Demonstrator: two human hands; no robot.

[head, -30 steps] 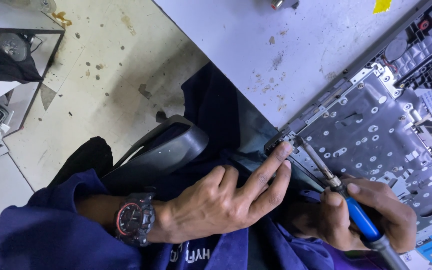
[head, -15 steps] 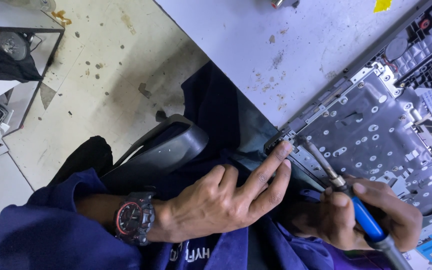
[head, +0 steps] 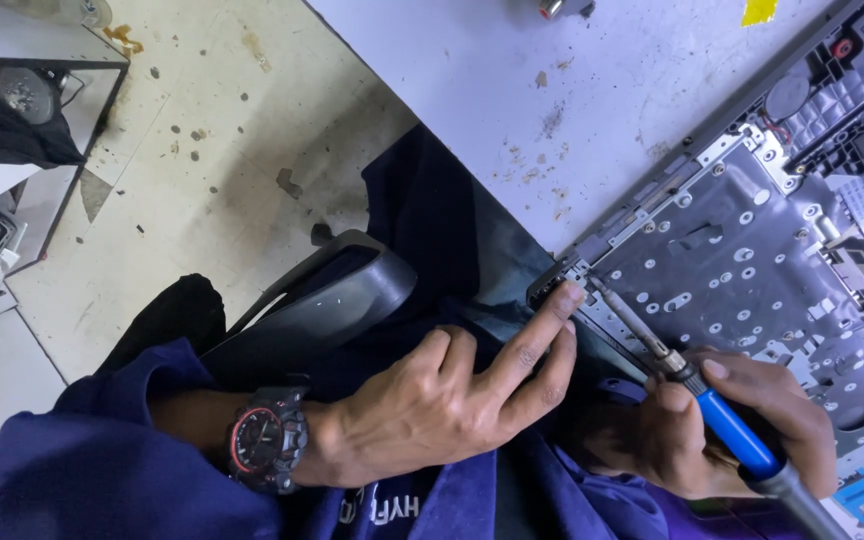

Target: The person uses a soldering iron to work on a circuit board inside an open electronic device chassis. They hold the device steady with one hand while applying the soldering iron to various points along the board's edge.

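A blue-handled screwdriver point(head: 722, 425) sat gripped in the worker's right hand point(head: 722, 430), fingers closed around the handle, its metal shaft angled up and to the left so the tip met the near corner of a grey metal plate point(head: 752, 270). The plate, dotted with screws and punched holes, lay inside an opened laptop chassis point(head: 852, 90) that rested at the edge of a white workbench point(head: 572, 90). The left hand point(head: 442, 400) lay open rather than clenched, index and middle fingers stretched out to the same corner, the index fingertip touching the chassis edge just beside the screwdriver's tip; the remaining fingers curled loosely and held nothing. Whether the tip was seated in a screw head could not be made out from that angle. A black-and-red wristwatch point(head: 267, 440) sat on the left wrist above a dark blue sleeve point(head: 102, 470). Below the hands, the dark arm of a chair point(head: 332, 300) crossed the worker's lap. The stained, pale floor point(head: 202, 150) spread out to the left, where a shelf point(head: 12, 90) held dark gear. A scrap of yellow tape point(head: 760, 10) was stuck near the far edge of the bench.
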